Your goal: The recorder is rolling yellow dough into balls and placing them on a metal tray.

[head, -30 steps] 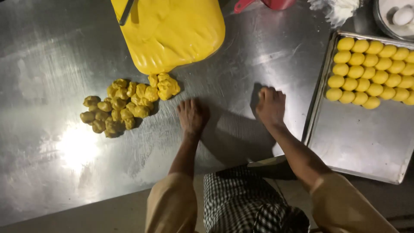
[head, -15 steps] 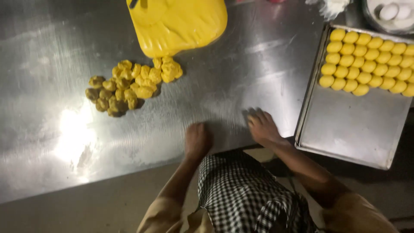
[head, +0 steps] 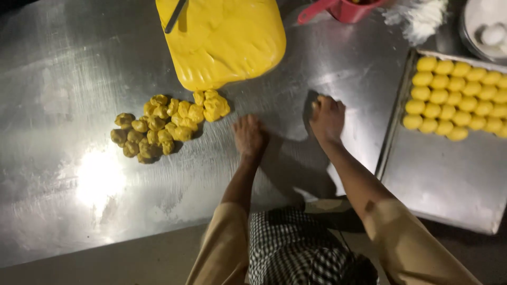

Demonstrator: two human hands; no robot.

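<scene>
Head view is showing both hands pressing palm-down on the steel table (head: 68,79); the large yellow dough slab (head: 227,42) is lying beyond the left hand (head: 249,136), still mostly uncut; the baking tray (head: 449,184) is sitting just right of the right hand (head: 327,117), holding three rows of rolled balls (head: 459,100) with most of its floor unfilled; the pile of rough dough pieces (head: 166,124), left of the left hand, is awaiting rolling; whether either cupped palm is covering a piece cannot be told.
</scene>
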